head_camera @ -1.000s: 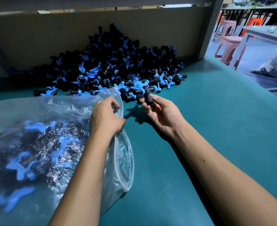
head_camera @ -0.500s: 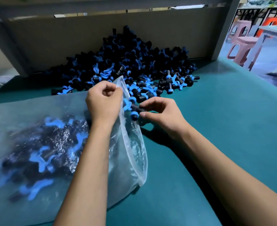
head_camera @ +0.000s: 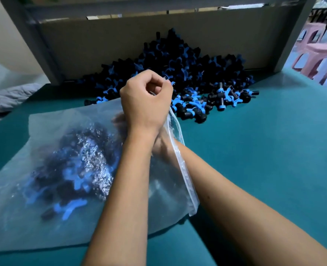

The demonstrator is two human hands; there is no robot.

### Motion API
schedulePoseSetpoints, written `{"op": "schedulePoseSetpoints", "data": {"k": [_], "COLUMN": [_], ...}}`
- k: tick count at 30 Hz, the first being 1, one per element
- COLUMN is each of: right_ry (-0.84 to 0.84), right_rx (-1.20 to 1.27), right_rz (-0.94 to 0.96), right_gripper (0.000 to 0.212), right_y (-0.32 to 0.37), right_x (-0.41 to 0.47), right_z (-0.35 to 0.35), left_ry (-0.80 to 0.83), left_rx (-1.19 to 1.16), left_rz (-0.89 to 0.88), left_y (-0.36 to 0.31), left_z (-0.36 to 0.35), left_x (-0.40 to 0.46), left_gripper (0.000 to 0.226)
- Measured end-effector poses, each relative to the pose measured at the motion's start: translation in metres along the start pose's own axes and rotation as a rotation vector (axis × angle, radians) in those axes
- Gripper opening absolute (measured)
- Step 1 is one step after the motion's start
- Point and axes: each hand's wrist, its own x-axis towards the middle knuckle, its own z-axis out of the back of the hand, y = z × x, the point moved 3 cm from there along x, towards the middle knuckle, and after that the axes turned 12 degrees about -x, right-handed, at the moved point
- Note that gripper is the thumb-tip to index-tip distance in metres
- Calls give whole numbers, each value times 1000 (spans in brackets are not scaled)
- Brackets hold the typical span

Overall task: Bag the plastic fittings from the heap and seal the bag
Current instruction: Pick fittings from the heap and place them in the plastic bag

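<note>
On the teal worktable [head_camera: 264,150], at our left, the clear crinkled plastic bag [head_camera: 43,150] lies flat, black-and-blue fittings already piled in its closed end. Our left hand [head_camera: 145,100] pinches the upper lip of the bag's mouth in curled fingers and lifts it. Our right hand [head_camera: 120,120] is deep inside behind the film and the left wrist; we cannot tell its grip. The heap of black plastic fittings with blue wings [head_camera: 178,70] sits beyond the mouth, to its right, nearer our right arm.
</note>
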Motion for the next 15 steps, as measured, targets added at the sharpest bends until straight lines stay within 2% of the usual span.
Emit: {"op": "schedulePoseSetpoints", "data": {"k": [2, 5, 6, 8, 10, 12, 13, 15], "right_ry": [-112, -110, -185, -408, -563, -513, -451, -365], "right_rx": [-167, -375, -434, -533, -836, -1238, -1362, -1407], "right_rz": [126, 249, 268, 252, 217, 134, 72, 1], "right_gripper": [31, 12, 8, 13, 16, 26, 33, 34], "right_y": [-2, -10, -14, -20, -26, -38, -43, -50], "right_x": [4, 10, 12, 16, 23, 32, 36, 38], "right_z": [8, 32, 43, 64, 82, 95, 103, 114], "left_ry": [-23, -27, -19, -1, 13, 24, 30, 59], "left_rx": [-17, -8, 6, 38, 74, 126, 146, 148], "left_rz": [22, 100, 138, 206, 255, 273, 265, 223], "left_y": [5, 21, 27, 40, 49, 54, 56, 58], "left_z": [1, 0, -2, -6, -10, -13, -14, -17], "left_x": [0, -4, -7, -14, -21, -28, -30, -33], "left_gripper": [13, 11, 10, 7, 5, 11, 16, 27]}}
